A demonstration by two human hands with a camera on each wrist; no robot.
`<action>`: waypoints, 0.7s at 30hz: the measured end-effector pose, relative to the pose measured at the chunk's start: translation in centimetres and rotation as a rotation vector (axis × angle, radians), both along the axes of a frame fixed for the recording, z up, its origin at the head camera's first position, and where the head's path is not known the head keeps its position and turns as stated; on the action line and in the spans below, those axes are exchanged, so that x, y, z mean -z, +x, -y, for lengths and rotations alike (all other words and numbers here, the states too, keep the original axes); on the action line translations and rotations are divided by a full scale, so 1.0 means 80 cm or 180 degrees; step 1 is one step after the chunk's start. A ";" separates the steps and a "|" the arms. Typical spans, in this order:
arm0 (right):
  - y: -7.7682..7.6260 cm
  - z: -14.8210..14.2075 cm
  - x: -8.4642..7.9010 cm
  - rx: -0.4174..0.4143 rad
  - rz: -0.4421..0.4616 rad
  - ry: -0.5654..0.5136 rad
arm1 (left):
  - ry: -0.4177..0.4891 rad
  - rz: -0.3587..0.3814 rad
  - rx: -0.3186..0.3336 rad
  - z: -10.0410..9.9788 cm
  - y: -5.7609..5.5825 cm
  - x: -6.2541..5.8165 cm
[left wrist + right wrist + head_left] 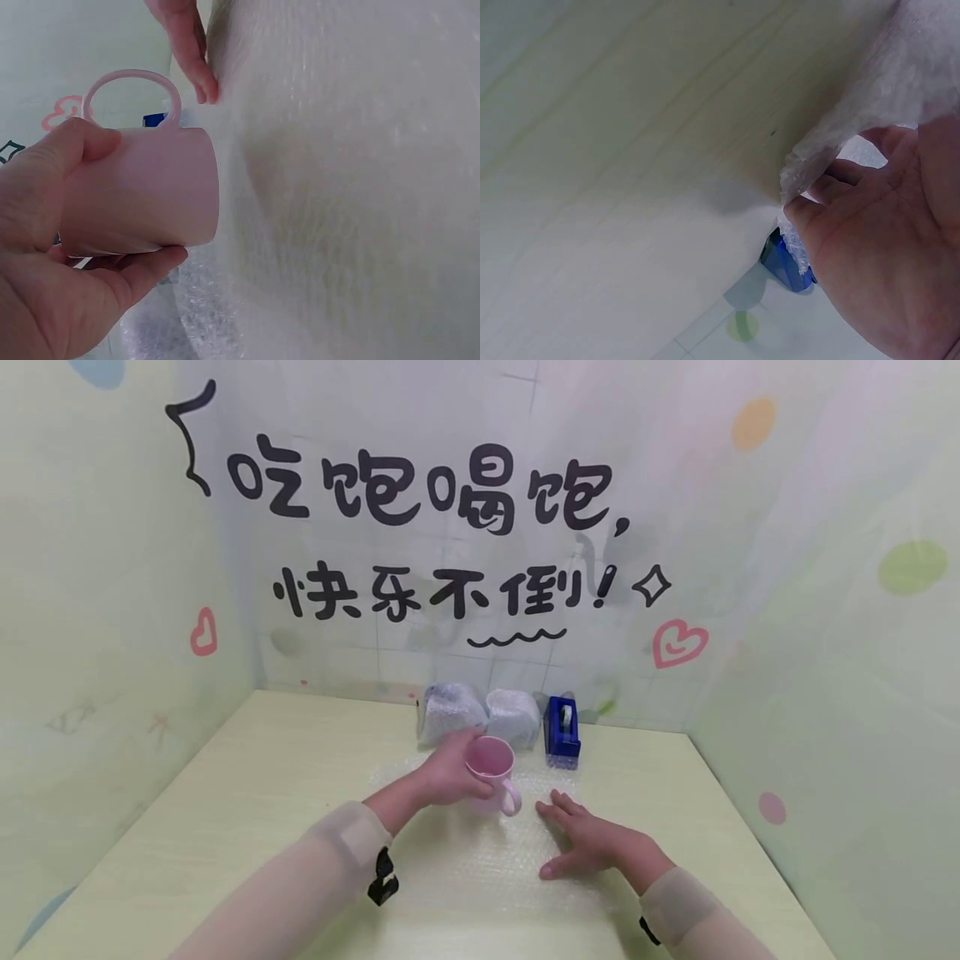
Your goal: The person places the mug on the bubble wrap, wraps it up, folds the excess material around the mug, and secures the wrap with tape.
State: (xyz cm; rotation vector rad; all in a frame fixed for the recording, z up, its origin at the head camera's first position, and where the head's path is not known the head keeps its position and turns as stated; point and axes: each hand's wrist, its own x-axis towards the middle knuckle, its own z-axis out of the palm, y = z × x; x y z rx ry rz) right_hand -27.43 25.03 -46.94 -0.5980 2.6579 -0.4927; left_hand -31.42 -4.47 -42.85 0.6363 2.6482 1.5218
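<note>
In the head view my left hand (453, 768) grips a pink mug (491, 762) around its body, mouth up and handle towards the right. The left wrist view shows the thumb and fingers on opposite sides of the mug (150, 187), whose base faces a clear bubble wrap sheet (360, 165). That sheet (487, 872) lies spread on the table below the mug. At its right side my right hand (596, 845) rests with fingers extended and thumb apart. Seen from the right wrist, its fingers are at the edge of the bubble wrap (885, 90), which rises off the table there.
Two bundles in bubble wrap, a left one (453, 714) and a right one (513, 717), stand behind the sheet near the back wall. Right of them is a blue tape dispenser (562, 735). Printed walls (832, 635) enclose the pale wooden table (225, 777) at the back and sides.
</note>
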 end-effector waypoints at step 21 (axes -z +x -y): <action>-0.002 -0.001 0.004 -0.0007 -0.0030 0.0026 | 0.0238 0.0176 0.0030 -0.009 0.014 0.039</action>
